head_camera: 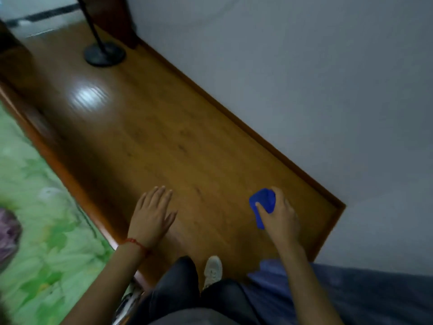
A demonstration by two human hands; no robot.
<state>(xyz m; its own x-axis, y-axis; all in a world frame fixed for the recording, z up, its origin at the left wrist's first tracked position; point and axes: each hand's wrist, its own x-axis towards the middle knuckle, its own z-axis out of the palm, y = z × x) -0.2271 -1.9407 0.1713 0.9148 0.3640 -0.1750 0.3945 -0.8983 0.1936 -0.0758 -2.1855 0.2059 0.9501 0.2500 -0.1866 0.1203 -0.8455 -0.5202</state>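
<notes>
Blue cloth (262, 202) bunched in right hand (278, 216), long axis near-vertical.

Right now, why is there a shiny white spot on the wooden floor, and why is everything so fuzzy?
Head view: the white spot is light glaring off the glossy wooden floor; head view again, the whole picture is smeared, most at the green flowered cloth, while the blue cloth in the right hand looks fairly clear.

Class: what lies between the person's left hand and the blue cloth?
Only bare wooden surface, in the head view, between the left hand and the blue cloth the right hand grips.
</notes>
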